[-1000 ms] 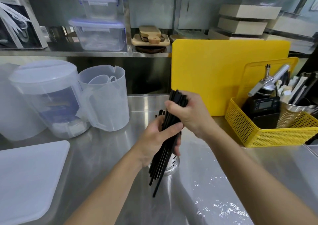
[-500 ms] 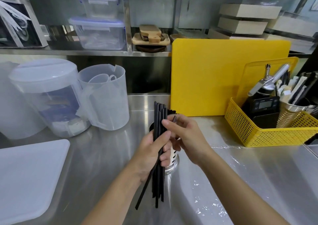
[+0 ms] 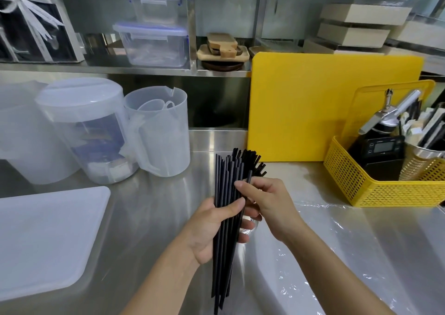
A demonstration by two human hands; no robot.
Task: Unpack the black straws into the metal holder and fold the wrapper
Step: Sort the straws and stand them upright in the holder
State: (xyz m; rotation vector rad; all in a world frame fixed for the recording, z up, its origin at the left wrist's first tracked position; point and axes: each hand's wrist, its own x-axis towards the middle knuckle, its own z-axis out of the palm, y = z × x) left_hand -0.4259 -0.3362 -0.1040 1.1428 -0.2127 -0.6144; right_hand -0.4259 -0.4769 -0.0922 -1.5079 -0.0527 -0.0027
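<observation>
- Here, a steel counter (image 3: 168,206) carries clear jugs (image 3: 159,131) and a white tray (image 3: 43,237) at left; a yellow board (image 3: 325,107) leans at the back beside a yellow basket (image 3: 361,189).
- A clear wrapper (image 3: 337,254) lies flat on the counter at right.
- The left hand (image 3: 212,232) grips a bundle of black straws (image 3: 225,182) upright, its thumb across them and its fingers curled round.
- The right hand (image 3: 269,201) pinches a single straw near its top, just beside the bundle.
- Only a sliver of the holder (image 3: 254,225) shows behind the hands.
</observation>
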